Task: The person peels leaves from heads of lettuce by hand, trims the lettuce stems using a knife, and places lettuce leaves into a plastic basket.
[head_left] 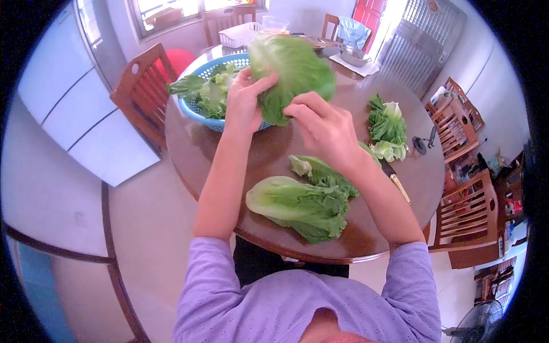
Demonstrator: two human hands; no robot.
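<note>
A large green lettuce leaf (294,71) is held up over the table, partly in front of the blue basket. My left hand (247,100) grips it at its left side, thumb across the leaf. With its fingers pinched, my right hand (320,123) holds the leaf's lower right edge. Behind my left hand, the blue perforated basket (197,114) contains torn lettuce leaves (214,91). Below my hands lies a head of lettuce (300,208), with another lettuce (323,171) just beyond it, partly hidden by my right forearm.
On the right of the round table (269,154) are lettuce pieces (389,128), a knife (397,183) with a light handle, and a small dark stand (420,144). A metal bowl (354,56) and a white basket (240,35) stand at the back. Wooden chairs (466,214) surround the table.
</note>
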